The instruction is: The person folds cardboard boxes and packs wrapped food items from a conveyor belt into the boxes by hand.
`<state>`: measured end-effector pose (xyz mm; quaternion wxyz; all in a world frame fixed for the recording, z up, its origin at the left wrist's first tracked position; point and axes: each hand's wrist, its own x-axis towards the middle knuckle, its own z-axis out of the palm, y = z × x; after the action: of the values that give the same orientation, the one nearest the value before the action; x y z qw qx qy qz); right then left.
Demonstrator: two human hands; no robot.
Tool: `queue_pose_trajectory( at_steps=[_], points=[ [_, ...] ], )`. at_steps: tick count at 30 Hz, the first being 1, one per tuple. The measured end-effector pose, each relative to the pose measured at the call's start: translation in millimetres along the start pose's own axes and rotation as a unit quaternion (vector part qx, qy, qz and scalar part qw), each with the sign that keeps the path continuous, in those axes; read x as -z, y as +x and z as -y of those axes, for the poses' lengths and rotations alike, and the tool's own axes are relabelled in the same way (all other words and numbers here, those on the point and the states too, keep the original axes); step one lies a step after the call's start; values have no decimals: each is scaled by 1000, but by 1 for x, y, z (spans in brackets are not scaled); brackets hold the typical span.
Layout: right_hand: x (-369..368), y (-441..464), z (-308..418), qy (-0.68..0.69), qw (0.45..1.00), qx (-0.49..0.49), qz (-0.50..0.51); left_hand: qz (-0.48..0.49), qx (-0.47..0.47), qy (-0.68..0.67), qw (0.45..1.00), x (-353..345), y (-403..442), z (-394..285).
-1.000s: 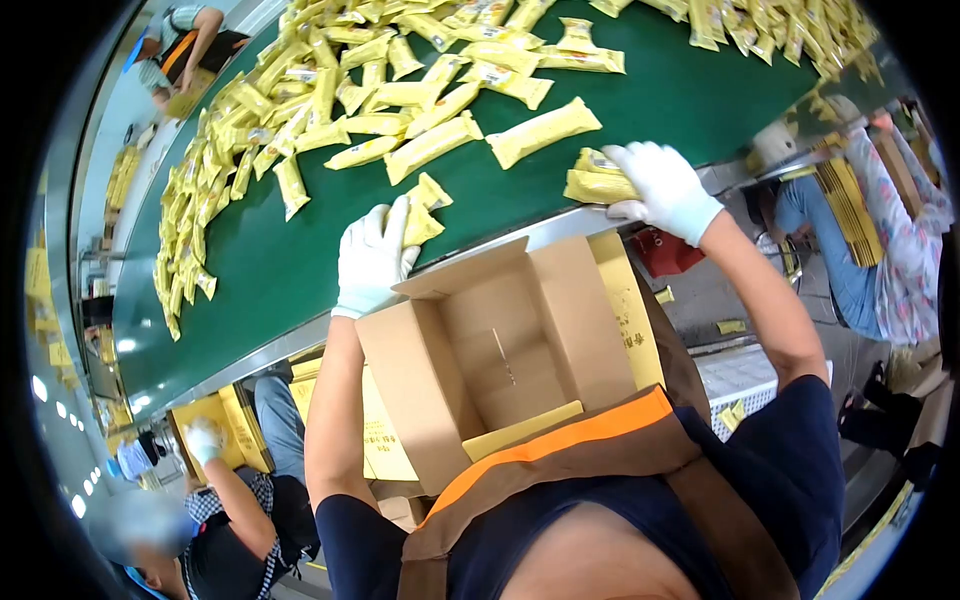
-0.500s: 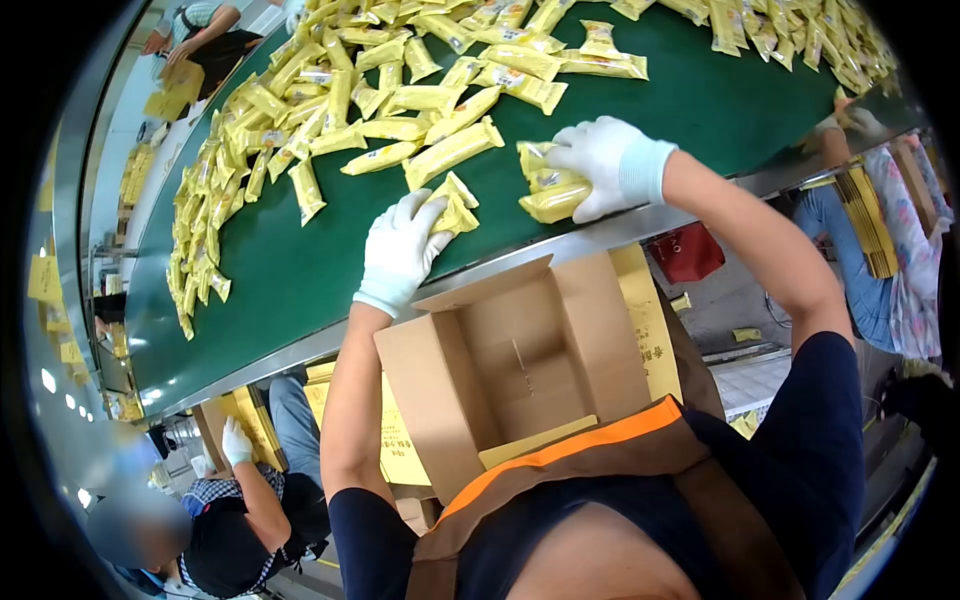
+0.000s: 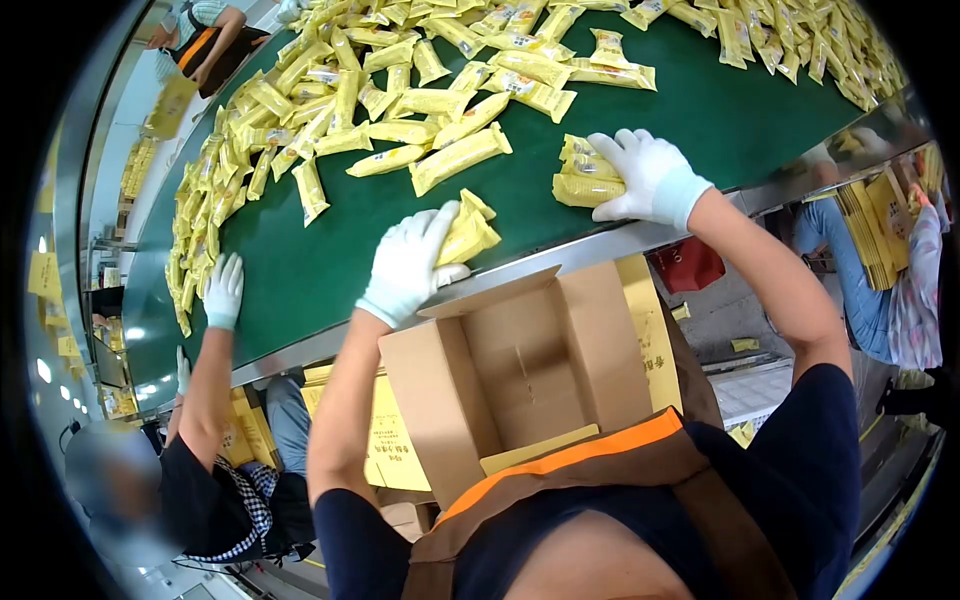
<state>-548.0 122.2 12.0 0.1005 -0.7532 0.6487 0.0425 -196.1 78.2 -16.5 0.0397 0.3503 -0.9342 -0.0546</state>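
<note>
So your left hand [image 3: 408,258] is curled partway shut, fingers over the top and thumb underneath, with a small yellow bundle [image 3: 468,235] of wrapped packets in its grip, right by the metal edge [image 3: 600,245] of the green belt [image 3: 300,280]. Your right hand [image 3: 650,180] is about half closed too, thumb low and fingers up top, gripping a stack of yellow packets [image 3: 588,178] by its right end. Can't tell exactly how many you've got in either one.

Both handfuls are at the near side of the belt, well apart, with a loose heap of packets [image 3: 270,100] spread out beyond them. Just below, the open cardboard box [image 3: 430,375] sits against your brown apron [image 3: 580,480], flaps spread, with printed yellow cardboard [image 3: 650,340] poking out on both sides. There's a red bag [image 3: 688,265] down below your right forearm. Off to your left, a co-worker's gloved hand [image 3: 223,290] is on the belt beside the packets at that end.
</note>
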Motion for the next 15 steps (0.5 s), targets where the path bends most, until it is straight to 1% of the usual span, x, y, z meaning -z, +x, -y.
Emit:
queue_pose_trajectory(
  at_steps=[1, 2, 4, 5, 6, 8, 9, 10, 11, 12, 13, 14, 15],
  points=[
    [-4, 0, -1, 1, 1000, 8, -25, 48, 4, -17, 999, 10, 8, 4],
    [-8, 0, -2, 5, 999, 10, -39, 39, 21, -34, 998, 21, 22, 10],
    [-13, 1, -5, 11, 998, 14, -66, 2, 11, -148, 989, 33, 50, 31],
    [-14, 3, -5, 15, 998, 9, -66, -14, 41, -217, 975, 31, 66, 34],
    [-12, 4, -6, 24, 999, 16, -46, 44, 68, -205, 975, 30, 79, 36],
    [2, 10, -10, 43, 999, 28, -12, 73, 68, -80, 992, 22, 89, 25],
    [13, 17, -13, 113, 993, 29, 9, 51, 62, -86, 993, 17, 88, 25],
    [21, 28, -17, 184, 982, 31, 32, 60, 48, -40, 996, 21, 88, 17],
    [21, 41, -18, 275, 960, 36, -29, 46, 30, 12, 998, 19, 85, 11],
    [47, 56, -6, 351, 936, -12, -4, 32, 12, 64, 997, 17, 82, 5],
    [47, 80, -7, 523, 852, 40, -15, 46, 42, 48, 997, 19, 81, -5],
    [55, 100, 4, 585, 809, 52, -21, 50, 52, 20, 997, 18, 80, -7],
    [64, 115, 9, 574, 818, 28, 21, 38, 54, 2, 998, 16, 78, -6]
  ],
)
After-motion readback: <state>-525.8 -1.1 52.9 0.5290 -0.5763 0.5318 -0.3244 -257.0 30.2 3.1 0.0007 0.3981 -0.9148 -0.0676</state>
